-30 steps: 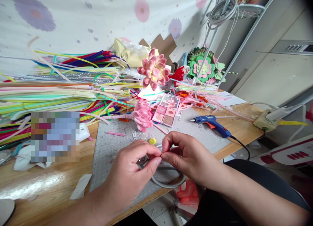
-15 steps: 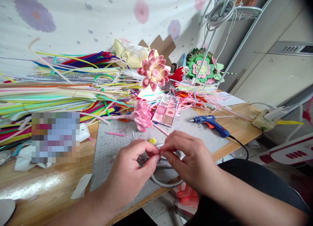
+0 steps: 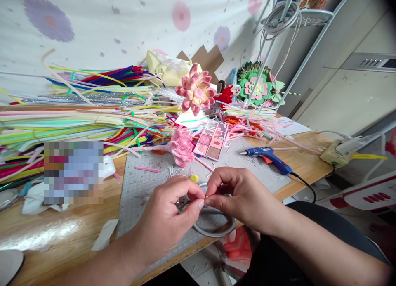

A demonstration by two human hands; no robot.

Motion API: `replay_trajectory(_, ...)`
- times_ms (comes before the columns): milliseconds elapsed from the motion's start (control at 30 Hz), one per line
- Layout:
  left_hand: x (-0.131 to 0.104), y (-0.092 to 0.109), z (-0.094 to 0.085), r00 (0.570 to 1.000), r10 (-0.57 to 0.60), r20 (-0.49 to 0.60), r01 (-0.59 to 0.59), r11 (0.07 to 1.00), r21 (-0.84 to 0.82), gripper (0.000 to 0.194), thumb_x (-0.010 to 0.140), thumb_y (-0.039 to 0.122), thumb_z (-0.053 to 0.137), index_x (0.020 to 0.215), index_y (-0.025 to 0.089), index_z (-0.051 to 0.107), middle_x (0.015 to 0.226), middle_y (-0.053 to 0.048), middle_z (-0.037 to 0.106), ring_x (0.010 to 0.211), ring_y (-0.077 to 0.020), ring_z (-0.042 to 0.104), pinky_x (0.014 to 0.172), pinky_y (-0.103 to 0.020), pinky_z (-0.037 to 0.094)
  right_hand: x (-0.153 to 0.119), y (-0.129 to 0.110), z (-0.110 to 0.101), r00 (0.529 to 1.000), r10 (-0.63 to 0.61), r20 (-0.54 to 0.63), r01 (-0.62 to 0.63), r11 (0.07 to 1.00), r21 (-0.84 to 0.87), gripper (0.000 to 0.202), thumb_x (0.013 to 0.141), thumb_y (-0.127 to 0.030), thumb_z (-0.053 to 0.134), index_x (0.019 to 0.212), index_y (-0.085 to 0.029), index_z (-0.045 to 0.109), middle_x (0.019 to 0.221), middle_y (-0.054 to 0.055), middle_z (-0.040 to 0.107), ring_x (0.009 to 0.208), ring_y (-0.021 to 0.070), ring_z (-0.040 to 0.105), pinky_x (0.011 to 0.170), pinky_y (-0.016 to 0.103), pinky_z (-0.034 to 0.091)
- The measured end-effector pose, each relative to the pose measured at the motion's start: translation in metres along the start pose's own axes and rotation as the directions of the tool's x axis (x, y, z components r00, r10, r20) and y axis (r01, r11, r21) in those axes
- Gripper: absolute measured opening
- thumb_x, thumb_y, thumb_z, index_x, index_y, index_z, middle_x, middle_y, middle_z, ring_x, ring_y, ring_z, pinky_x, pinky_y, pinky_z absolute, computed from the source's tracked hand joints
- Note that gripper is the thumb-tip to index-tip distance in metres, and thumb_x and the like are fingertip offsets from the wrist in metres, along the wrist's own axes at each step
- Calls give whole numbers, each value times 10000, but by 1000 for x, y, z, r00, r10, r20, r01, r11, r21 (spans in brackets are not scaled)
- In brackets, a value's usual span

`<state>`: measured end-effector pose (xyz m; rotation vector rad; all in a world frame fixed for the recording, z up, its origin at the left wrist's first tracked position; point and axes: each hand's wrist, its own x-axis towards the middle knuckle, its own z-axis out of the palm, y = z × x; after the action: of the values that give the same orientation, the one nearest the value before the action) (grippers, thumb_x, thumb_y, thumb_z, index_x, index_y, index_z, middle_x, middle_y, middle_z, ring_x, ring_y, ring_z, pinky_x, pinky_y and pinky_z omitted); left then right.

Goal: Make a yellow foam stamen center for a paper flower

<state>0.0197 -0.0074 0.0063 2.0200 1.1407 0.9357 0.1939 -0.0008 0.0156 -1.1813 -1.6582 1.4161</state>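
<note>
My left hand [image 3: 175, 207] and my right hand [image 3: 243, 199] meet over the front of the grey cutting mat [image 3: 136, 207], thumbs and forefingers pinched together. Between the fingertips shows a tiny orange-yellow piece [image 3: 206, 197], too small and covered to name. Beneath the hands lies a grey ring-shaped loop [image 3: 216, 233], partly hidden by them. A small yellow round piece [image 3: 194, 178] rests just beyond the fingers. Farther back on the mat lies a pink fuzzy flower [image 3: 181, 147] with its stem pointing left, beside an open makeup palette [image 3: 212, 140].
A blue glue gun [image 3: 269, 157] lies at the mat's right, its cord running off the table edge. Bundles of colourful pipe cleaners [image 3: 77, 121] fill the back left. A pink-yellow flower [image 3: 198, 90] stands behind the palette. A power strip [image 3: 335, 154] sits at the right.
My hands have turned slightly and their fingertips sit a little lower; an orange-yellow bit now shows between them. The whole view has shifted slightly.
</note>
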Motion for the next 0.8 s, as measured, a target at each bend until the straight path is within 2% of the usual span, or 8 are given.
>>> replay_trajectory(67, 0, -1, -1, 999, 24, 25, -24, 1000, 1, 140, 767, 134, 517, 660, 178, 594, 646, 7, 563, 645, -146, 542, 597, -271, 415, 0, 0, -2, 999, -34, 28, 35, 999, -37, 111, 689, -140, 709, 684, -146, 597, 625, -30, 579, 556, 78, 491, 516, 195, 387)
replay_trajectory(200, 1, -2, -2, 998, 31, 52, -30, 999, -14, 137, 737, 118, 515, 634, 183, 578, 625, 17, 540, 625, -140, 524, 584, -265, 400, 0, -1, -5, 975, -209, 76, 221, 952, -213, 89, 721, -121, 689, 691, -153, 612, 686, -16, 608, 625, 91, 540, 593, 205, 424)
replay_trajectory(333, 2, -3, -1, 995, -52, 86, 56, 997, -46, 118, 705, 126, 515, 609, 183, 557, 631, 12, 553, 621, -143, 518, 587, -268, 399, -3, -2, -4, 923, -360, 139, 385, 832, -399, 103, 741, -70, 646, 705, -153, 596, 717, -6, 596, 658, 99, 540, 610, 209, 416)
replay_trajectory(400, 3, -4, -1, 989, -109, 103, 118, 989, -90, 105, 699, 141, 516, 608, 184, 546, 617, 18, 543, 608, -139, 495, 576, -263, 388, -4, -2, -4, 903, -404, 145, 423, 782, -458, 123, 737, -40, 620, 701, -151, 583, 718, -1, 583, 670, 104, 533, 615, 213, 410)
replay_trajectory(467, 3, -5, -2, 977, -156, 143, 179, 970, -165, 95, 701, 164, 520, 611, 187, 537, 590, 32, 510, 584, -128, 453, 550, -249, 364, -2, -1, -6, 897, -425, 119, 428, 771, -472, 136, 732, -20, 596, 707, -152, 581, 726, 1, 579, 681, 106, 529, 623, 215, 407)
replay_trajectory(567, 4, -8, -4, 962, -191, 197, 239, 935, -263, 84, 706, 171, 526, 624, 190, 533, 576, 50, 468, 561, -111, 401, 520, -232, 327, 3, 2, -15, 930, -365, 42, 351, 848, -398, 100, 742, -58, 597, 721, -156, 587, 738, 5, 587, 693, 113, 533, 634, 224, 408)
replay_trajectory(700, 5, -13, -6, 952, -223, 210, 277, 917, -286, 72, 700, 152, 536, 638, 188, 545, 581, 54, 466, 562, -107, 395, 516, -223, 316, 9, 8, -36, 986, -165, -24, 162, 982, -97, 77, 768, -198, 629, 723, -156, 581, 653, -22, 537, 600, 100, 474, 561, 227, 360)
replay_trajectory(800, 7, -15, -7, 957, -236, 171, 278, 915, -294, 77, 703, 170, 546, 627, 184, 541, 577, 46, 477, 567, -115, 406, 518, -227, 324, 9, 7, -53, 974, -182, -139, 204, 964, 170, 129, 718, -223, 689, 707, -161, 577, 656, -28, 533, 617, 102, 473, 599, 241, 366)
